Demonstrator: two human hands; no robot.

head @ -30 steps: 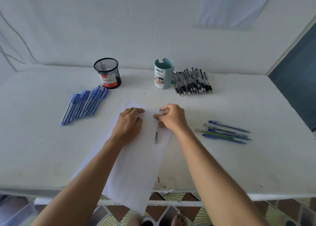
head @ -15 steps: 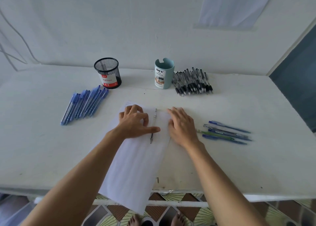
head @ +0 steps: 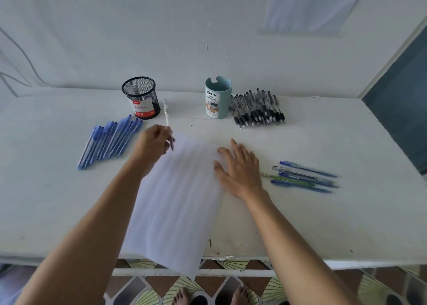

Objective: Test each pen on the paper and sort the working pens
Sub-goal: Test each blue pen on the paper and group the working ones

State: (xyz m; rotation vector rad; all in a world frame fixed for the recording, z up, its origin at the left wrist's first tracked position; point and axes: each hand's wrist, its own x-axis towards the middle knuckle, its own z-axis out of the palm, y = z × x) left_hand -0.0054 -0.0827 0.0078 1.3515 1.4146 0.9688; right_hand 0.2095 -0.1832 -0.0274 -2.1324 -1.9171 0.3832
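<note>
A: While the left hand (head: 153,143) pinches a pen (head: 166,113) just off the paper's (head: 175,200) far-left corner, the right hand (head: 240,166) lies flat and open on its right edge.
B: Much done?
A: Hard to say. Blue pile (head: 108,140) left of the paper, black pile (head: 256,110) beyond it, a few loose pens (head: 302,177) right of it. Plenty left, I'd guess.

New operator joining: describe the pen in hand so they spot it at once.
On the white table, find the black mesh cup at the far side. Just nearer and right of it, the left hand pinches a pale pen. It alone is held; the other pens lie grouped on the table.
</note>
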